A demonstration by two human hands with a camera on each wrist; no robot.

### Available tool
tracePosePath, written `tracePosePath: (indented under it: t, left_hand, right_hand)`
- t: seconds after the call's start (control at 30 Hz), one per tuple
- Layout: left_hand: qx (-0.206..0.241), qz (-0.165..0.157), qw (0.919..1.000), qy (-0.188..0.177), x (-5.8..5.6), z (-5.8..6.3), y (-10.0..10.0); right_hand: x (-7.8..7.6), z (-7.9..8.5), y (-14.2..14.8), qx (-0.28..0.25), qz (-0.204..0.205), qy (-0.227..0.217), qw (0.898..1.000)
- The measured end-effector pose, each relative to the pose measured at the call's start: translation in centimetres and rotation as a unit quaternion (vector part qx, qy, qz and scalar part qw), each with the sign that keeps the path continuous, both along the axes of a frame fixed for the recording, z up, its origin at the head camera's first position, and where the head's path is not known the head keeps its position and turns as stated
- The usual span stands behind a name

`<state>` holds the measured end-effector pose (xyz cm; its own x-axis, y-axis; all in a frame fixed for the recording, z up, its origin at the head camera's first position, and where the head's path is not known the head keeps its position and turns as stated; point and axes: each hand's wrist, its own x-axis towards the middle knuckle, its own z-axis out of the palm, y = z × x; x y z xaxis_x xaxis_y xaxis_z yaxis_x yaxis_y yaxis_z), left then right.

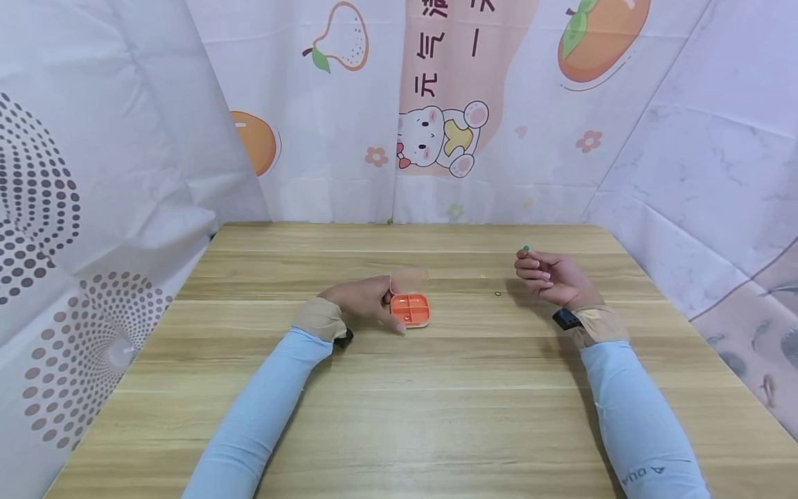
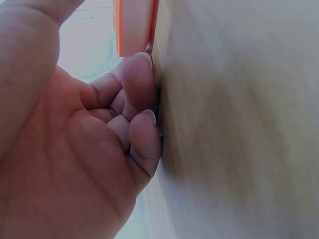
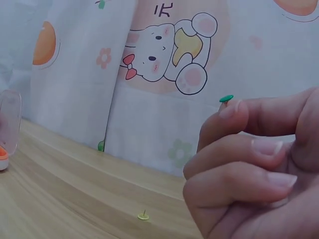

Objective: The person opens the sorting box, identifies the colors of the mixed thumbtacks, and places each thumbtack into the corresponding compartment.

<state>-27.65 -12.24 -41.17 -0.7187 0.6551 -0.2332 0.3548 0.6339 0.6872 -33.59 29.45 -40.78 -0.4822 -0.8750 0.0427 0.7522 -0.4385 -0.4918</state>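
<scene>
L hand (image 1: 364, 296), grip curled round L side of orange 4-compartment plastic box (image 1: 410, 307) w/ white base, on wood-grain worktop (image 1: 399, 409); clear plastic lid (image 1: 411, 280) up at far side. R hand (image 1: 557, 278), well apart to R, thumb/index grip clamped on green round-headed thumbtack (image 3: 226, 99), head up. Yellow round-headed thumbtack (image 3: 143, 216) on worktop betw. hands, pt. up.

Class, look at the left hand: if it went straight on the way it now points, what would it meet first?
The orange divided box comes first, right beside the left hand. They may already be touching; the pictures leave the exact contact unclear.
</scene>
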Motion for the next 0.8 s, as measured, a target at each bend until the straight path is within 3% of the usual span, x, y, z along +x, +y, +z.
tracePosePath:
  t: [0.1,0.2,0.27,0.33,0.5,0.67,0.8]
  left_hand:
    - [0.003,-0.008,1.0,0.001,-0.1,-0.2,0.0]
    - [0.002,-0.013,0.9999,0.002,-0.3,-0.3,0.0]
    - [0.002,-0.011,0.9999,0.001,-0.4,-0.4,0.0]
    - [0.002,-0.012,0.9999,0.002,-0.4,-0.4,0.0]
    - [0.005,-0.014,0.9999,0.006,-0.3,-0.4,-0.1]
    - [0.003,-0.012,0.9999,0.009,-0.1,-0.2,0.0]
    - [-0.001,-0.009,0.9999,0.009,-0.1,-0.1,0.0]
  right_hand:
    - [0.2,0.2,-0.1,0.007,-0.016,0.003,1.0]
    - [0.3,0.6,-0.3,0.051,-0.041,0.033,0.997]
    - [0.4,1.0,-0.5,0.106,-0.067,0.075,0.989]
    - [0.5,1.3,-0.8,0.169,-0.094,0.125,0.973]
    - [0.7,1.5,-1.5,0.321,-0.161,0.236,0.903]
    - [1.0,1.4,-1.9,0.42,-0.211,0.287,0.834]
    - [1.3,1.7,-2.4,0.482,-0.228,0.328,0.78]
